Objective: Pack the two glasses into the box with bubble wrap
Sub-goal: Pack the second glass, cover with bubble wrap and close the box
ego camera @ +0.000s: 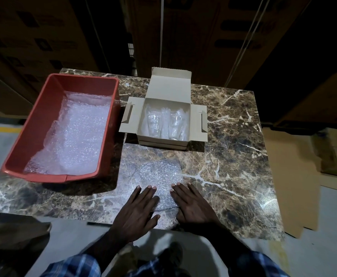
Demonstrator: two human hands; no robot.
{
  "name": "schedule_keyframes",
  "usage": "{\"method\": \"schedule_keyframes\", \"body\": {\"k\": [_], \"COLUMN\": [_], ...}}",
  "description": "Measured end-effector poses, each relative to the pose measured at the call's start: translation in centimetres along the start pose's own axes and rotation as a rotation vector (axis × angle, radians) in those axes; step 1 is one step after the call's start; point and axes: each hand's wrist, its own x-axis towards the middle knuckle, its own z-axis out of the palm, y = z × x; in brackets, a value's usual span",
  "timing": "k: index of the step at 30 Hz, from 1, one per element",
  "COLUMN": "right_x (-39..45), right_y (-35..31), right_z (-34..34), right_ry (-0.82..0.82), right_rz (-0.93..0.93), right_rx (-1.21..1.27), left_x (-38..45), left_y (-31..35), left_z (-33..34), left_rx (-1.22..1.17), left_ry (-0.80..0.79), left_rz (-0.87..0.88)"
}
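Stacked cardboard cartons [43, 37] fill the dim background, and flattened cardboard [289, 176] lies on the floor to the right. A brown marble table [233, 136] carries a red plastic tub [33, 126] on the left holding bubble wrap [77, 136]. The open cardboard box [166, 121] sits mid-table, lid flap pointing away. Two glasses [154, 124] lie inside side by side in wrap, long axes running near to far. A loose bubble wrap sheet [155, 172] lies flat at the near edge. The left hand [137, 210] and right hand [191, 206] press it, fingers straight and flat.
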Motion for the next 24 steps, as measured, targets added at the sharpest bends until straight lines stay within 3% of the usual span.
{"method": "schedule_keyframes", "body": {"k": [11,19,21,24], "right_x": [0.7,0.7,0.9,1.0], "right_y": [-1.5,-1.3,-1.1,-0.5], "right_z": [1.0,-0.1,-0.8,-1.8], "right_ry": [0.141,0.166,0.128,0.111], "right_rz": [0.014,0.051,0.063,0.161], "right_rx": [-0.075,0.037,0.11,0.281], "left_x": [0.3,0.8,1.0,1.7], "left_y": [0.5,-0.1,0.1,0.2], "left_z": [-0.3,-0.9,-1.3,-2.5], "left_rx": [-0.022,-0.072,-0.166,-0.477], "left_ry": [0.048,0.051,0.023,0.005], "left_rz": [-0.012,-0.04,-0.11,-0.353]}}
